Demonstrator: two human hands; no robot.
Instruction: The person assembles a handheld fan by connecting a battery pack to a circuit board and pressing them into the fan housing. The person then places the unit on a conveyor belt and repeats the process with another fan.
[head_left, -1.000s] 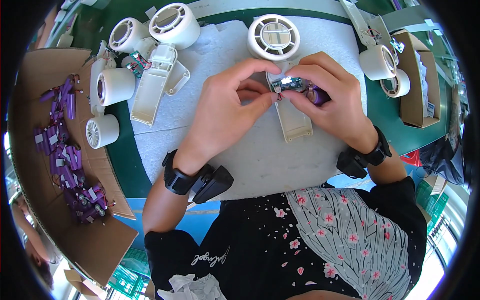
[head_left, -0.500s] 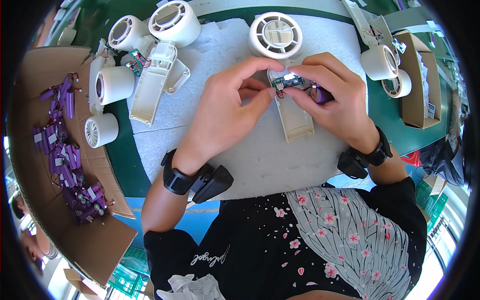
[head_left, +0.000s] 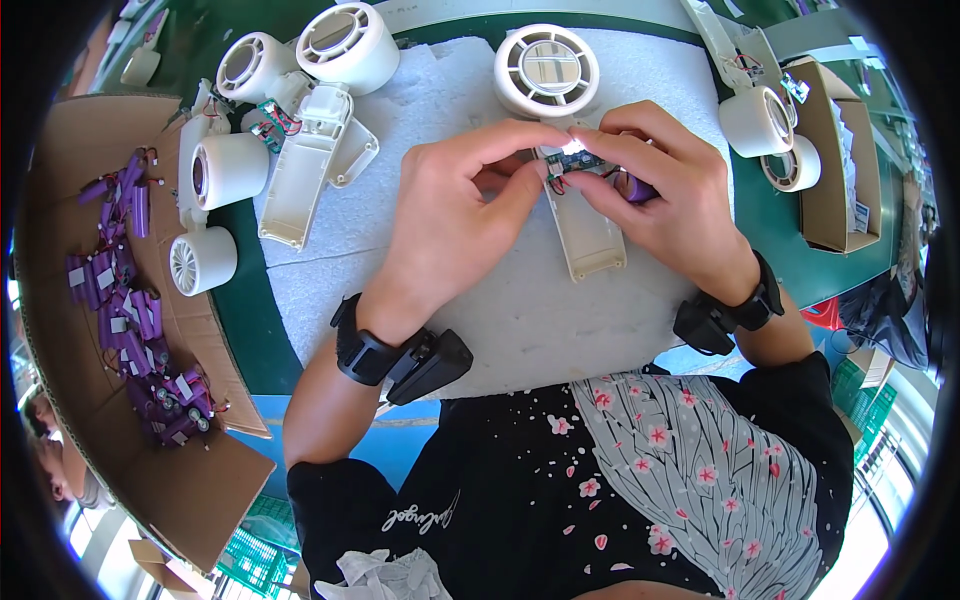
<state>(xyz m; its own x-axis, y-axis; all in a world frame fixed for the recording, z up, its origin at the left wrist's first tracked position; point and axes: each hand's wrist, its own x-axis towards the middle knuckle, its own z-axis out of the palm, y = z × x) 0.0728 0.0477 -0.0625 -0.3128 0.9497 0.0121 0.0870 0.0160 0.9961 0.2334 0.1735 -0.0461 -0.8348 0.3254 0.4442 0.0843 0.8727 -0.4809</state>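
Both hands meet over a cream handheld fan, whose round fan head (head_left: 547,72) points away from me and whose open handle shell (head_left: 590,240) extends toward me. A small green circuit board (head_left: 572,161) with a bright spot lies at the top of the handle. My left hand (head_left: 445,205) is closed, thumb and forefinger pinching at the board's left end. My right hand (head_left: 675,190) pinches the board's right edge, with a purple battery cell (head_left: 634,187) partly hidden under its fingers. Red wires show below the board.
A cardboard box (head_left: 60,330) of purple battery cells stands at left. Several fan bodies (head_left: 232,170) lie beside the white foam mat (head_left: 420,330), with an open handle (head_left: 305,185) on it. At right are more fan parts (head_left: 755,122) and a small carton (head_left: 845,180).
The fan has shifted slightly left. My left hand has turned a little, its thumb closer to the board. The right hand still grips, its fingers now covering more of the board.
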